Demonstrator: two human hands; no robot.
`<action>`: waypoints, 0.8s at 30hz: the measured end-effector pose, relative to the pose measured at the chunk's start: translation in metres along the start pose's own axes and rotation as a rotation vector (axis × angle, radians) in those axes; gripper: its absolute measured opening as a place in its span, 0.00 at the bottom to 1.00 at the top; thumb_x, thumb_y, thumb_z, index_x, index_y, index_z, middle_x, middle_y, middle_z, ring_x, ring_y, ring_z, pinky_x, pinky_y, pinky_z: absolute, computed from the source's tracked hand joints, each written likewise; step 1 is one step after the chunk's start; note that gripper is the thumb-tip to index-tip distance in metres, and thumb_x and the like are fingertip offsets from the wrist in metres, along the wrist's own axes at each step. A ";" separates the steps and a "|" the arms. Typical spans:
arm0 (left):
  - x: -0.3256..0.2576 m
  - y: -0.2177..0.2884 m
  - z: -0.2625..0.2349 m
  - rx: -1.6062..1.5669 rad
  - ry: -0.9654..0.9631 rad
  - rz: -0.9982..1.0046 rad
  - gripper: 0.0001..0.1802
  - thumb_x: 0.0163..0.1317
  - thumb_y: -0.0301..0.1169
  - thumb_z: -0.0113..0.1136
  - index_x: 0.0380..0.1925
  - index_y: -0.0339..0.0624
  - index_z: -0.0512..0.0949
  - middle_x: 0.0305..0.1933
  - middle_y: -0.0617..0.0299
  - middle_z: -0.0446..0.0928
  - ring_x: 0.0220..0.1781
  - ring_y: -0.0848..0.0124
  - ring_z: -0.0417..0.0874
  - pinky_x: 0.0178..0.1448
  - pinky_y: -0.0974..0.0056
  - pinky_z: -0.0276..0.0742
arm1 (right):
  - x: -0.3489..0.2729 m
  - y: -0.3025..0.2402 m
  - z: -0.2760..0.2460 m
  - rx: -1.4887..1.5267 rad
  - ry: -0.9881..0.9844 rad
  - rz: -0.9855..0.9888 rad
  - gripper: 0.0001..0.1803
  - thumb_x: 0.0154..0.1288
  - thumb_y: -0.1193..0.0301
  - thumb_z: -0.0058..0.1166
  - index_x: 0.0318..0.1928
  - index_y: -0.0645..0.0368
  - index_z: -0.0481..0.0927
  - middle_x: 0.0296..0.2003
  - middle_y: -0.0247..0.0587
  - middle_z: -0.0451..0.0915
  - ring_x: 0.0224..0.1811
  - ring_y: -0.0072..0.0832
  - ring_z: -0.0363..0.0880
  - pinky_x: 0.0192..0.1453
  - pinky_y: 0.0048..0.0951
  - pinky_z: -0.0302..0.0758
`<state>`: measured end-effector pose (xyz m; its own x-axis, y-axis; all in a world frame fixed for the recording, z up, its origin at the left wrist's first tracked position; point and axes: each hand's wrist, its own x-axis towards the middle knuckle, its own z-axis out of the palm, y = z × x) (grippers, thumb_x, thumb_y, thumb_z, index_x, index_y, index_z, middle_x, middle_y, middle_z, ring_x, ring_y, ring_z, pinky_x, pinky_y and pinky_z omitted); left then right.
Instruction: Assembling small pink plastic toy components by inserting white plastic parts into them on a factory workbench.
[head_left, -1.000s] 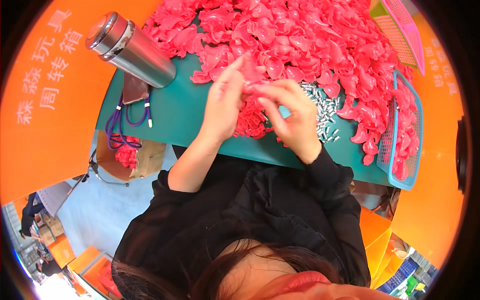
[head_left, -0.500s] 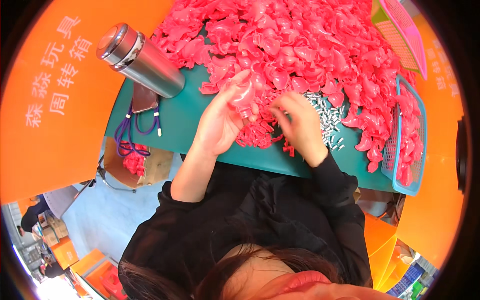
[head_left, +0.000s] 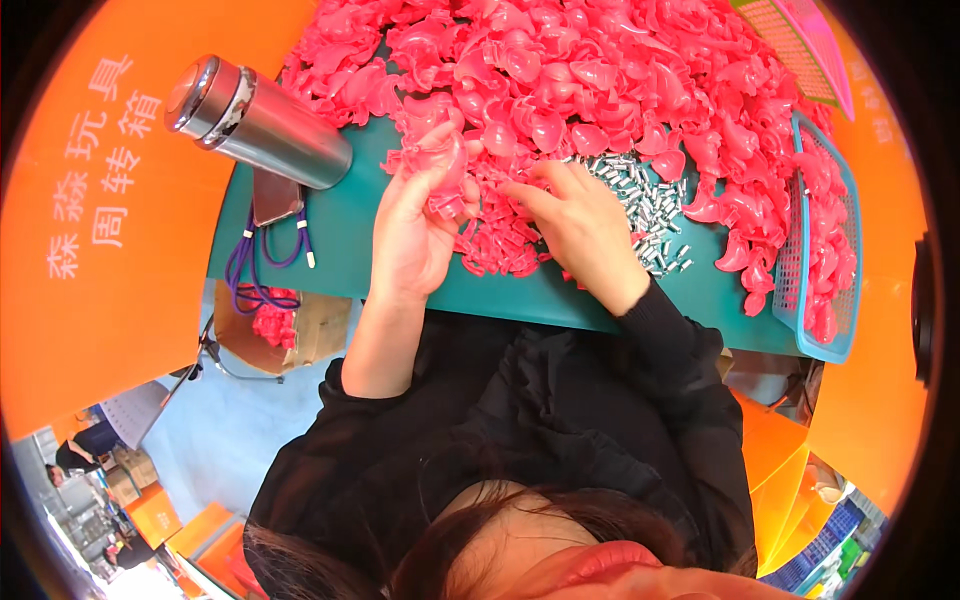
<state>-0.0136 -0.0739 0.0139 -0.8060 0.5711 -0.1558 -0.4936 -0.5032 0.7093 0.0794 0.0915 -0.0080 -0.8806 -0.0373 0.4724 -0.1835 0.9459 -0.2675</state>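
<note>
My left hand (head_left: 412, 235) is closed around a glossy pink, curved plastic toy piece (head_left: 440, 170) with a narrow lower end, held up over the table's near part. Just to its right lies a heap of small pink plastic parts (head_left: 500, 245). My right hand (head_left: 590, 230) reaches palm down to that heap's right side, its thumb and fingers apart. I cannot see anything held in it. Next to the right hand, short silvery metal cylinders (head_left: 655, 215) are scattered. A large pile of pink curved shell pieces (head_left: 580, 75) spreads across the far table.
On the green table (head_left: 375, 270), a steel flask (head_left: 270, 125) stands at the left beside a dark phone (head_left: 277, 195) with a purple cord. A blue basket (head_left: 850, 210) of pink pieces stands right. Below the table's left edge is a cardboard box (head_left: 320, 335). Orange panels (head_left: 110, 330) flank both sides.
My right hand has moved slightly left and away from me, into the small pink parts. My left hand has tilted the pink piece and shifted a little left. The whole view has shifted slightly.
</note>
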 end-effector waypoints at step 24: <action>-0.020 -0.021 0.032 0.062 -0.133 -0.422 0.17 0.65 0.30 0.44 0.51 0.33 0.65 0.39 0.47 0.76 0.24 0.57 0.82 0.23 0.64 0.78 | 0.006 -0.001 -0.037 0.347 0.285 0.042 0.11 0.48 0.80 0.63 0.35 0.57 0.82 0.30 0.37 0.82 0.32 0.33 0.79 0.36 0.28 0.74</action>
<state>0.0239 -0.0540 0.0241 -0.4870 0.7987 -0.3534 -0.7466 -0.1708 0.6429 0.0903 0.1024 0.0258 -0.7437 0.1350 0.6548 -0.3287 0.7790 -0.5339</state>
